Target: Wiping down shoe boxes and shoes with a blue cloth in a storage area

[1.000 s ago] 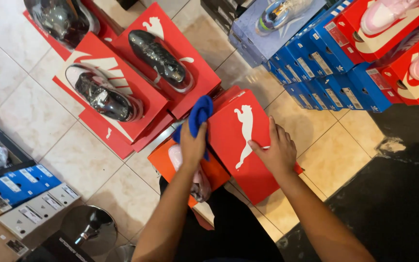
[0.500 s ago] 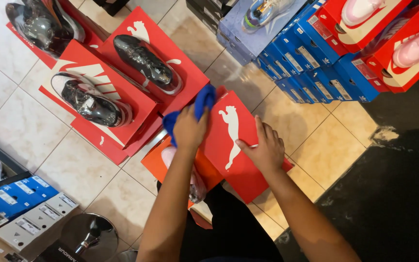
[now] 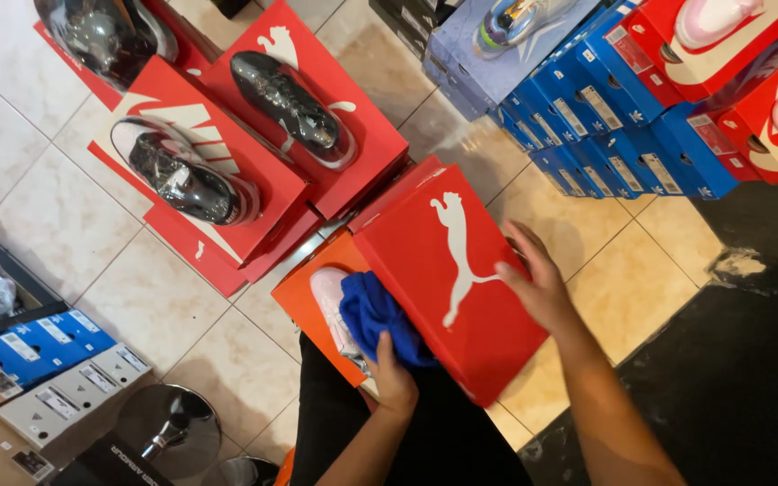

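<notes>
A red shoe box (image 3: 447,270) with a white animal logo lies tilted in front of me, above my lap. My right hand (image 3: 533,283) rests flat on its right edge, fingers spread. My left hand (image 3: 392,373) grips a blue cloth (image 3: 375,315) at the box's near left edge. Under the cloth lies a pale pink shoe (image 3: 330,301) on an orange box (image 3: 308,297).
Red boxes (image 3: 254,153) topped with plastic-wrapped dark shoes (image 3: 294,99) stand on the tiled floor at the upper left. Blue boxes (image 3: 614,135) and red boxes with pink shoes are stacked at the upper right. Small boxes (image 3: 56,360) and a chrome stool base (image 3: 168,423) sit at lower left.
My left hand with the blue cloth has moved down from the box's far edge to its near left edge. The right hand stays on the right side of the box.
</notes>
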